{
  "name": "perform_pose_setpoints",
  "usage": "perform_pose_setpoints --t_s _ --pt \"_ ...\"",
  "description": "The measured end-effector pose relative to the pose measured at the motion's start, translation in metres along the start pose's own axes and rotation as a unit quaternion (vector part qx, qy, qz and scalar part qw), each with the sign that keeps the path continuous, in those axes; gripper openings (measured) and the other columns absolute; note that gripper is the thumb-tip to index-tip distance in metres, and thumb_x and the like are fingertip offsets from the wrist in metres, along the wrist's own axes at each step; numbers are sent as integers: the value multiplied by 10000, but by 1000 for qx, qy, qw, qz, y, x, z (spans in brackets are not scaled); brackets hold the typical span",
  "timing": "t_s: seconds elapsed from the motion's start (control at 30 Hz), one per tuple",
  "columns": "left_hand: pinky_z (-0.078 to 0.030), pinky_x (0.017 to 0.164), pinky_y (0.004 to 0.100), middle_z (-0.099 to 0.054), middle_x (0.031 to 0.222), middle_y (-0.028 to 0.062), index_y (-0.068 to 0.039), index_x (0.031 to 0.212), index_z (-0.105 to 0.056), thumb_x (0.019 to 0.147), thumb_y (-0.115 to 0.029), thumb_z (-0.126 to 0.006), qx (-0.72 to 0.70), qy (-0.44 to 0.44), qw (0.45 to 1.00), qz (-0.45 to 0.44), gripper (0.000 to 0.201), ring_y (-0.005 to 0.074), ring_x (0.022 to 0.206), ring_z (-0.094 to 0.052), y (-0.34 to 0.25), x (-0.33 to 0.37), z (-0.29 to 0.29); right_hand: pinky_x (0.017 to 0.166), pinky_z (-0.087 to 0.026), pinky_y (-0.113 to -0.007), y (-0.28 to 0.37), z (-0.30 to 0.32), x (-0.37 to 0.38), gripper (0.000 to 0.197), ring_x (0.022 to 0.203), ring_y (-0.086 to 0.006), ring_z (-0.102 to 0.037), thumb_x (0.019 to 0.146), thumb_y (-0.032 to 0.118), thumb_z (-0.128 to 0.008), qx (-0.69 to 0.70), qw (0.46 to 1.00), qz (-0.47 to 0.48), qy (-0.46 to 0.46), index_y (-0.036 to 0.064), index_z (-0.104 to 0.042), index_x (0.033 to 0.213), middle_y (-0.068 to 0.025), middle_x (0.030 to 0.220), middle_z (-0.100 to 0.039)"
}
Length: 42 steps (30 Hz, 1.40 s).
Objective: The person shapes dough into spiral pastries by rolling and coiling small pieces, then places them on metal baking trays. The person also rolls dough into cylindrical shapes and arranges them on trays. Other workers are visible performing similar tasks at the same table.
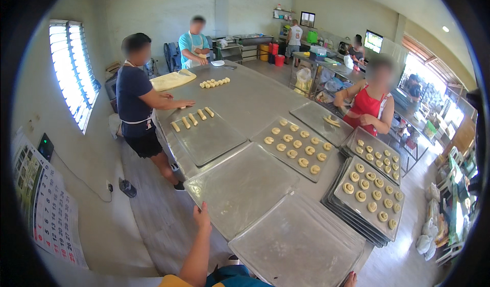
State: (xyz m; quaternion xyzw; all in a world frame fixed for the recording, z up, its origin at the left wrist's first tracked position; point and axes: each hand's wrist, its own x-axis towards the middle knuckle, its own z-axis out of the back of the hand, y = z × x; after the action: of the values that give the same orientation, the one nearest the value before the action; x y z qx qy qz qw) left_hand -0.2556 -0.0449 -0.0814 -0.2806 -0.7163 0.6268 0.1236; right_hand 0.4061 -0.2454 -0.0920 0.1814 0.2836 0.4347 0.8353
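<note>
A bare metal baking tray (240, 187) lies at the table's near left edge, partly past it. My left hand (202, 216) is closed on its near left rim, thumb on top. Closer to me is a second bare baking tray (301, 243), resting on other trays. At its near right corner only the fingers of my right hand (351, 279) show, curled at the rim; the rest is out of the picture. Just beyond, a tray (283, 158) bears rows of curled dough pieces (297, 144). To the right, dough spirals (377, 195) cover the top tray of a tall stack (352, 220).
At left, a person in a dark shirt rolls on the table (229, 103) beside a tray (209, 139) of dough sticks (192, 119). A person in a red apron (365, 108) handles dough at right. Another person stands at the far end, near a dough sheet (173, 80) and dough balls (214, 83).
</note>
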Motion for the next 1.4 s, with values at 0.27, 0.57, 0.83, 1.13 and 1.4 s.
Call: perform_pose_setpoints --t_s 0.27,0.57,0.83,1.13,1.4 --pt "-408 760 235 -555 872 -30 -98 931 -537 975 -257 -633 -103 20 977 -185 191 56 829 -478 -128 -8 37 1103 -359 -390 2 14 34 620 1333 -294 -426 1011 381 -458 248 969 1 2 -46 -376 1454 -187 1472 -427" --pt "-394 875 252 -567 1027 -32 -74 1151 -571 968 -337 -627 -87 67 957 -269 325 77 960 -494 -283 -29 90 981 -443 -507 -6 21 41 710 1231 -353 -477 1000 536 -441 339 936 7 88 13 -345 1471 -163 1413 -440" --pt "-410 965 291 -635 1164 42 -36 1265 -604 928 -285 -644 188 329 921 -85 421 145 1110 -546 -190 -44 -18 1097 -314 -566 22 67 14 936 1387 -408 -317 919 749 -345 526 823 -131 169 50 -236 1533 -217 1537 -305" --pt "-457 980 374 -593 1277 204 -46 1350 -556 940 -403 -624 332 486 769 -250 548 309 1128 -598 -58 -84 -113 932 -443 -471 -6 49 -15 951 1154 -339 -505 906 744 -406 491 835 -155 193 20 -273 1509 -178 1480 -397" --pt "-450 1008 438 -534 1301 319 16 1478 -319 772 -731 -621 488 454 735 -128 1071 422 1204 -554 -12 -125 -69 698 -506 -404 35 30 -31 864 880 -219 -579 881 758 -449 290 943 -112 120 17 -518 1320 -113 1025 -614"
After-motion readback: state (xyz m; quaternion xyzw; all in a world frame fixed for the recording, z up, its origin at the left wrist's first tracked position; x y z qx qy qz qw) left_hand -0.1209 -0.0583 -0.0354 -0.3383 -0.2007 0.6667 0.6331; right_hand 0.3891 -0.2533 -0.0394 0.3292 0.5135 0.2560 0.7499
